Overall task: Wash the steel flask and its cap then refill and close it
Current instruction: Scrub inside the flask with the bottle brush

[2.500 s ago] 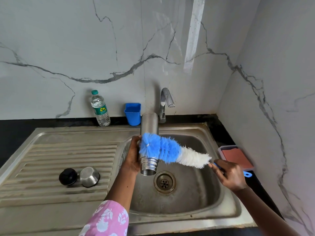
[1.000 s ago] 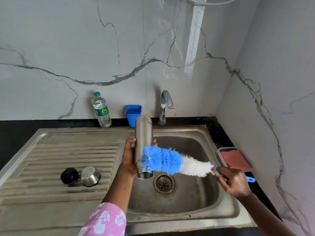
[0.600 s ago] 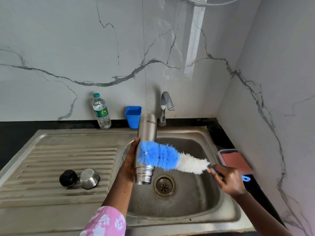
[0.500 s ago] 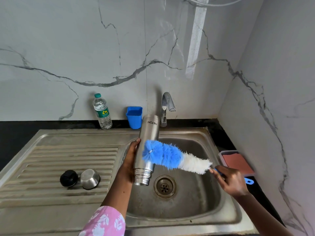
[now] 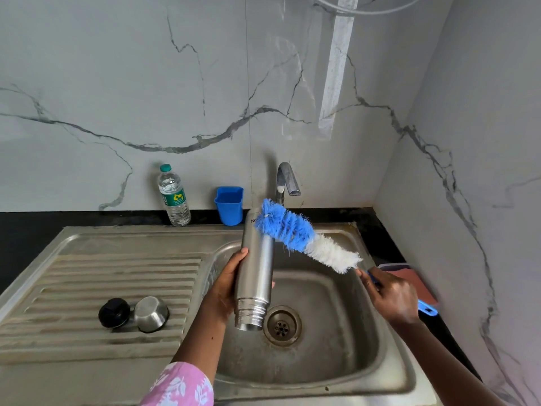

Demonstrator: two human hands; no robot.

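My left hand (image 5: 227,284) grips the steel flask (image 5: 255,269) upside down over the sink basin (image 5: 345,332), its threaded mouth pointing down beside the drain. My right hand (image 5: 390,294) holds the blue handle of a bottle brush (image 5: 301,237). The brush's blue tip lies against the flask's upper end, near its base. On the draining board (image 5: 87,276) lie the black inner cap (image 5: 114,312) and the steel outer cap (image 5: 151,314), side by side.
A tap (image 5: 285,181) stands behind the basin with no water running. A plastic water bottle (image 5: 174,196) and a blue cup (image 5: 229,205) stand against the marble wall. A tray with a pinkish sponge (image 5: 415,281) sits on the counter at right.
The brush has slid up the outside of the flask, from near the neck to the far base end. The flask has tilted slightly and stays in my left hand.
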